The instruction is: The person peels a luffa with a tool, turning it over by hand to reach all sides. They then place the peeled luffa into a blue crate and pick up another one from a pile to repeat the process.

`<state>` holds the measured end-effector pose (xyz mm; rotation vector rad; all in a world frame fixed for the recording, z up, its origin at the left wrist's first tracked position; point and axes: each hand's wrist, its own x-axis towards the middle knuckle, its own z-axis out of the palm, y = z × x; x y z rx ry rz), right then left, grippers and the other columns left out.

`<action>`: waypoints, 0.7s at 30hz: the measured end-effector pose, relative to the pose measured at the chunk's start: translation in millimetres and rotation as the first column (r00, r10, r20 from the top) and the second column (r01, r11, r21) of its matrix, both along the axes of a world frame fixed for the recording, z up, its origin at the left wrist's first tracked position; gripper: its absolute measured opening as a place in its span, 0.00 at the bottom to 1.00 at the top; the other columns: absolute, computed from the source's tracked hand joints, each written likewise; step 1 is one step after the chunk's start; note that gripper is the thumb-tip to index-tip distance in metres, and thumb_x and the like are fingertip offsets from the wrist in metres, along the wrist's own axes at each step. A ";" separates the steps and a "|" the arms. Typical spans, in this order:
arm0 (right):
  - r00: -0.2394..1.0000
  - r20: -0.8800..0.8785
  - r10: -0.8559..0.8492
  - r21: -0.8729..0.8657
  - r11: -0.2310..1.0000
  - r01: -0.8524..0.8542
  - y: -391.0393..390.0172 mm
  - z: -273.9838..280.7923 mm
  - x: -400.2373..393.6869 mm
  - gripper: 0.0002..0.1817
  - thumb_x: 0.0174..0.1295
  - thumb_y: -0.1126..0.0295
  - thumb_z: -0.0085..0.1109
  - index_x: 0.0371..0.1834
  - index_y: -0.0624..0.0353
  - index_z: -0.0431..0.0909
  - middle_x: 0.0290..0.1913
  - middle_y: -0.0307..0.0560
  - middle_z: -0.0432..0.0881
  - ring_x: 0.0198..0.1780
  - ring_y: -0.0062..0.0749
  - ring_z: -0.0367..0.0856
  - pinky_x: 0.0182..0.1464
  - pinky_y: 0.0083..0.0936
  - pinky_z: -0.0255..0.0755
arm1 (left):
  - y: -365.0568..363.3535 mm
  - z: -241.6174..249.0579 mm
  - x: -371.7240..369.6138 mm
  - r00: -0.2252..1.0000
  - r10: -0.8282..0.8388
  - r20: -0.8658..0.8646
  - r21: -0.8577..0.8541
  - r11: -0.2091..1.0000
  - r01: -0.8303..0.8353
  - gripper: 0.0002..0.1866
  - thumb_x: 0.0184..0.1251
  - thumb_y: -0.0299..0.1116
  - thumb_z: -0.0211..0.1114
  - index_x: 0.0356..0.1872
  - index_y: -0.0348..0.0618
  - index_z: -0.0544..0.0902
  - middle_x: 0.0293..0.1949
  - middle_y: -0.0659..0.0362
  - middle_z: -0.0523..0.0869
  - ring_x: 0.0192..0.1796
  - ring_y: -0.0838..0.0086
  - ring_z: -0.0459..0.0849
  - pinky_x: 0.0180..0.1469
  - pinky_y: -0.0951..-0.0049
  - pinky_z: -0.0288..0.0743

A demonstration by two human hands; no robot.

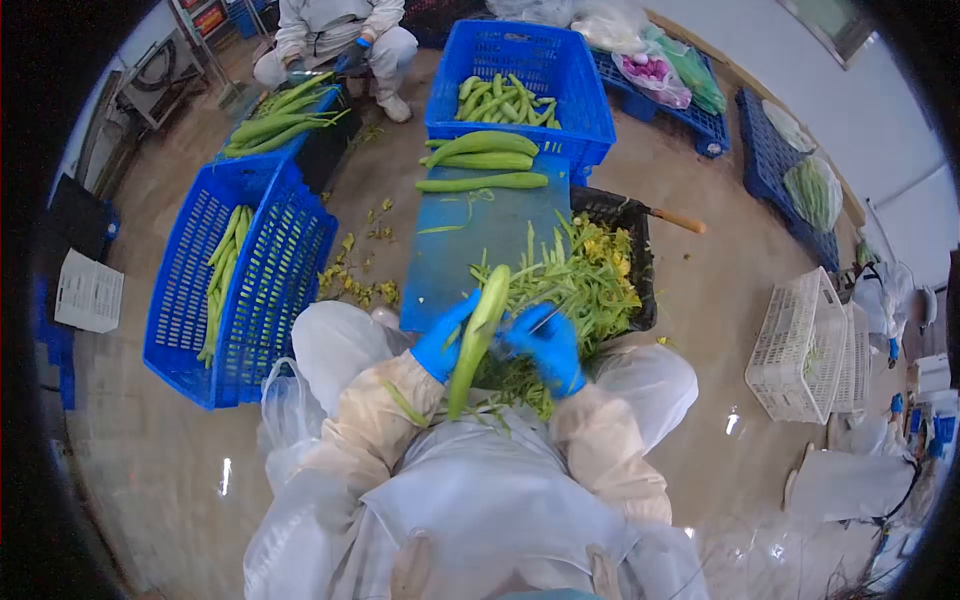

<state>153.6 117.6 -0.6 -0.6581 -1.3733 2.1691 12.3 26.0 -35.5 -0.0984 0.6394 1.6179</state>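
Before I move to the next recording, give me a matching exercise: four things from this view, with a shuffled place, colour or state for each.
Things:
1. Left hand
2. Black crate
3. Blue board
4. Wooden handle

Places, colours, states:
A. Has whole gourds lying across its far end
B. Orange-brown, pointing toward the picture's right
C. Closed around a green gourd
D. Heaped with green and yellow scraps

Pairs: 1-C, 2-D, 3-A, 4-B
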 end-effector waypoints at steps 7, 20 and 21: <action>0.996 0.087 -0.003 0.154 0.988 -0.010 4.3 -18.6 -2.2 0.09 0.46 0.78 0.64 0.27 0.61 0.73 0.27 0.40 0.77 0.28 0.22 0.76 0.31 0.21 0.73 | -8.3 -22.0 3.3 0.986 -0.160 0.051 0.055 0.986 0.158 0.21 0.64 0.40 0.52 0.55 0.40 0.69 0.43 0.54 0.79 0.40 0.69 0.80 0.42 0.68 0.76; 0.908 -0.011 -0.418 -0.266 0.877 0.401 51.2 -100.0 14.4 0.04 0.53 0.74 0.59 0.30 0.58 0.74 0.24 0.41 0.77 0.22 0.24 0.74 0.26 0.22 0.72 | 5.4 67.0 1.3 0.496 0.053 -0.866 0.110 0.990 0.086 0.26 0.58 0.31 0.60 0.58 0.38 0.66 0.45 0.53 0.75 0.45 0.65 0.75 0.48 0.69 0.70; 0.924 0.049 -0.380 -0.394 0.842 0.368 38.7 -104.6 13.6 0.04 0.54 0.73 0.59 0.30 0.57 0.75 0.24 0.41 0.77 0.23 0.24 0.74 0.26 0.22 0.72 | 8.9 80.7 2.3 -0.035 0.194 -0.980 0.189 0.974 0.122 0.27 0.55 0.28 0.62 0.58 0.38 0.67 0.47 0.53 0.74 0.48 0.65 0.74 0.51 0.69 0.67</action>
